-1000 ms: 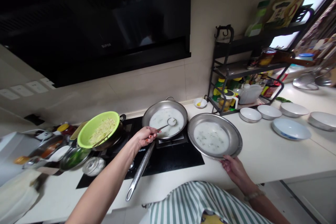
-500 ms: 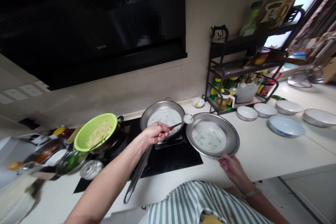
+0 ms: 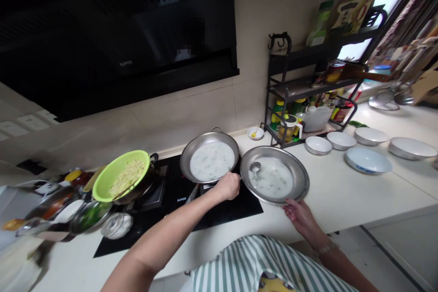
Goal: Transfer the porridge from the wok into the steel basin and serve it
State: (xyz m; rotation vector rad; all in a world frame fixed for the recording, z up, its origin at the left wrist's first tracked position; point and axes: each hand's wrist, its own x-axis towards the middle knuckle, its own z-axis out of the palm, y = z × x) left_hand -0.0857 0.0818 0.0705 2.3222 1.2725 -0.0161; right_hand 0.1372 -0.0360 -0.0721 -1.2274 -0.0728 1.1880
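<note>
My left hand (image 3: 228, 186) is closed on the handle of a metal ladle (image 3: 254, 167), whose bowl is tipped over the left inner side of a wide steel dish (image 3: 301, 178). That dish holds white liquid with green flecks. My right hand (image 3: 298, 216) grips the dish's near rim, fingers curled under it. Just left, a steel pan (image 3: 191, 153) on the black cooktop (image 3: 236, 210) holds more of the same white liquid. The pan's long handle is mostly hidden behind my left forearm.
A green colander (image 3: 102, 187) of pale shreds sits on a dark pot at the left. Lids and pots crowd the far left. Several white bowls (image 3: 367, 160) line the counter at the right. A black rack (image 3: 301, 86) of bottles stands behind them.
My left hand has carried the ladle from the pan rightward over the steel dish and tipped it there. The right hand stays on the dish's rim.
</note>
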